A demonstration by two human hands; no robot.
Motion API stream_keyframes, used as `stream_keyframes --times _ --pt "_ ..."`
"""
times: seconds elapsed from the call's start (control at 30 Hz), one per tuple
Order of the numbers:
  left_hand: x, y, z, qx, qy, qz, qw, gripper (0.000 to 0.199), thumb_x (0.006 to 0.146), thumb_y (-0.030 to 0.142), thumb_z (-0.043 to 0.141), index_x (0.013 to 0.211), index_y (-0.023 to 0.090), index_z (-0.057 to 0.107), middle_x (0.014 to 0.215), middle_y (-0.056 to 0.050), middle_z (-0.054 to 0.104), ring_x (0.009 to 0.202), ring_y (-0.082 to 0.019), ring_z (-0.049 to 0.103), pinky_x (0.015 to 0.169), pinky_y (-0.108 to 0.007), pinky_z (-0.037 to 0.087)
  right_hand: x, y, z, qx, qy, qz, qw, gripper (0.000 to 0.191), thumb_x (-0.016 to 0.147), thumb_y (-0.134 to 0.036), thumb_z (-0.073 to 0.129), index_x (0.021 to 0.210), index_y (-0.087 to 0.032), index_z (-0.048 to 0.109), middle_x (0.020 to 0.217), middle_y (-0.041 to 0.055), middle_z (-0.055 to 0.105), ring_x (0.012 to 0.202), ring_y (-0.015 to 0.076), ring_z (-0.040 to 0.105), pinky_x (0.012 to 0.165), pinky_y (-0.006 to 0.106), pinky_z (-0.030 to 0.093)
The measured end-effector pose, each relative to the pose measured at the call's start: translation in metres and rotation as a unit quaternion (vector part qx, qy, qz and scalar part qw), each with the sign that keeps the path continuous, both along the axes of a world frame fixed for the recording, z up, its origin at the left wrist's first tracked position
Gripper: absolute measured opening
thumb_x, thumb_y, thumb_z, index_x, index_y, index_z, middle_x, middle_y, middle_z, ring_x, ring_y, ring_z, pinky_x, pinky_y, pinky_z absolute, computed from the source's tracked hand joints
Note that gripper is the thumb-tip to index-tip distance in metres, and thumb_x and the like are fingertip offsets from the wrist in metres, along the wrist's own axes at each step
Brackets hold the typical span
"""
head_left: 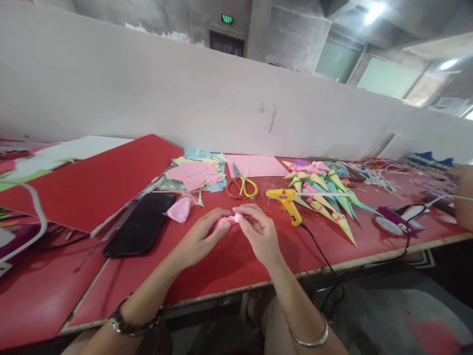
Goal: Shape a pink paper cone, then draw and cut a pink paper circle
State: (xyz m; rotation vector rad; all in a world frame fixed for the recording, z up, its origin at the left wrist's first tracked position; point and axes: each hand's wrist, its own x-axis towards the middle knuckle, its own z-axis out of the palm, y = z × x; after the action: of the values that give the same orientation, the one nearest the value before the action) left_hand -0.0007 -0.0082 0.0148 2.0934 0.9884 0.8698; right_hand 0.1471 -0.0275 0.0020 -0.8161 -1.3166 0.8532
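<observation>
Both my hands meet over the red table (229,268), close to its front edge. My left hand (207,229) is closed on a small pink clay piece (226,221), its thumb lying along the near side. Between the thumb and fingers of my right hand (258,227) is a pink clay ball (238,217), touching the right end of that piece. A bag of pink clay (179,209) lies left of my hands. To the right rests a yellow glue gun (286,201). Behind my hands are scissors (242,187) with red and yellow handles.
A black phone (140,224) lies at left beside a large red sheet (96,182). Paper scraps (195,172) are heaped at the back. Several paper cones with pink figures (321,185) sit at right. Another person's hand (463,195) shows at the far right.
</observation>
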Motion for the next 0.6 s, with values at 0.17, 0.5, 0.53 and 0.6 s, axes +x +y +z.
stream_keyframes --times 0.17,0.5,0.53,0.6 --pt "-0.0007 0.0005 -0.0018 0.046 0.018 0.031 0.998 0.022 0.086 0.034 0.039 0.096 0.019 0.051 0.092 -0.003 0.062 0.084 -0.016 0.056 0.076 -0.028 0.045 0.0005 -0.0001 -0.0004 0.002 0.0 -0.003 1.0 0.015 0.079 -0.023 0.056 0.089 -0.023 0.067 0.092 0.004 0.059 0.089 0.0155 0.058 0.077 0.027 0.049" --pt "-0.0011 0.0016 -0.0081 0.113 0.091 0.076 0.986 0.021 0.086 0.034 0.039 0.099 0.02 0.047 0.094 -0.006 0.059 0.085 -0.019 0.057 0.073 -0.032 0.046 -0.001 0.0003 -0.002 -0.01 0.002 -0.035 0.999 0.014 0.078 -0.026 0.057 0.088 -0.021 0.067 0.087 0.0045 0.063 0.085 0.0163 0.06 0.076 0.028 0.05" --pt "-0.0012 0.0018 -0.0086 0.116 0.097 0.078 0.985 0.021 0.086 0.034 0.039 0.099 0.02 0.047 0.094 -0.006 0.059 0.085 -0.019 0.057 0.073 -0.032 0.046 -0.0012 0.0002 -0.0022 -0.009 0.0 -0.035 0.999 0.014 0.079 -0.025 0.057 0.087 -0.021 0.067 0.088 0.0045 0.063 0.086 0.0162 0.06 0.076 0.028 0.05" --pt "-0.0015 0.0021 -0.0095 0.121 0.106 0.08 0.984 0.021 0.086 0.034 0.038 0.099 0.02 0.046 0.094 -0.006 0.058 0.084 -0.018 0.057 0.073 -0.032 0.046 -0.0016 0.0 -0.0024 -0.008 -0.003 -0.035 0.999 0.015 0.079 -0.024 0.056 0.088 -0.021 0.068 0.089 0.0045 0.063 0.087 0.016 0.059 0.076 0.027 0.05"
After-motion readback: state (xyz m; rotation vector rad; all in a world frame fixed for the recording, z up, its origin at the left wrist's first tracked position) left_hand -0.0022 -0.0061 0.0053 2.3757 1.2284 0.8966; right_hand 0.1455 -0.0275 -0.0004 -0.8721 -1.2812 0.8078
